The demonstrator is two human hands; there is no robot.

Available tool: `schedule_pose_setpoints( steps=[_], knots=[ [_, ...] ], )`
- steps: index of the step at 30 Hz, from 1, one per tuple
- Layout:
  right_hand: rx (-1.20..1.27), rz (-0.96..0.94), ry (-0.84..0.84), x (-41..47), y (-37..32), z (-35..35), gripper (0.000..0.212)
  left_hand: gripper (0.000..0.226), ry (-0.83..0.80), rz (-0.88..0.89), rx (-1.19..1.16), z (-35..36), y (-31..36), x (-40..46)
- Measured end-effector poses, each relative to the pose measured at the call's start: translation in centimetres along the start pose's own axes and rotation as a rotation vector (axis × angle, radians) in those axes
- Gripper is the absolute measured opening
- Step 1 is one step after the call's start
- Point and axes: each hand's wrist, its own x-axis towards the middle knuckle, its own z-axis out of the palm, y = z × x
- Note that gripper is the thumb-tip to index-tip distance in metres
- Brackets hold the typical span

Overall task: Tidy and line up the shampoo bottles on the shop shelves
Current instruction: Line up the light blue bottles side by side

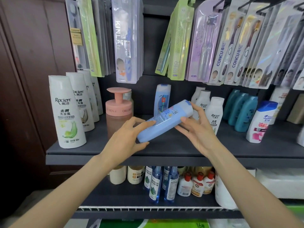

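A light blue shampoo bottle (164, 121) lies tilted above the dark grey shelf (164, 145), cap end up to the right, back label facing me. My left hand (130, 137) grips its lower end, fingers curled over the top and thumb underneath. My right hand (197, 127) holds the cap end, fingers spread around it. Behind it a second blue bottle (162, 99) stands upright. White Raclen bottles stand in a row at the left (67, 112) and another group at the right (213, 114).
A pink pump bottle (119, 111) stands left of centre. Teal bottles (243, 111) and a white bottle with a blue cap (261, 120) stand to the right. Toothbrush packs (218, 41) hang above. A lower shelf holds blue spray bottles (154, 183) and small white bottles.
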Motion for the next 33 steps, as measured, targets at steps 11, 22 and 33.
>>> schedule_pose_setpoints(
  steps=[11,22,33],
  knots=[
    [-0.113,-0.054,0.018,1.3,-0.5,-0.3,0.05,0.058,-0.152,-0.183,-0.531,0.8,1.0,1.4],
    [-0.688,-0.292,0.213,5.1,0.0,0.7,0.049,0.069,-0.105,-0.258,-0.406,3.2,2.1,5.5],
    [-1.016,-0.369,-0.032,6.8,-0.3,-0.3,0.052,0.074,-0.018,-0.402,-0.552,4.4,1.7,7.1]
  ],
)
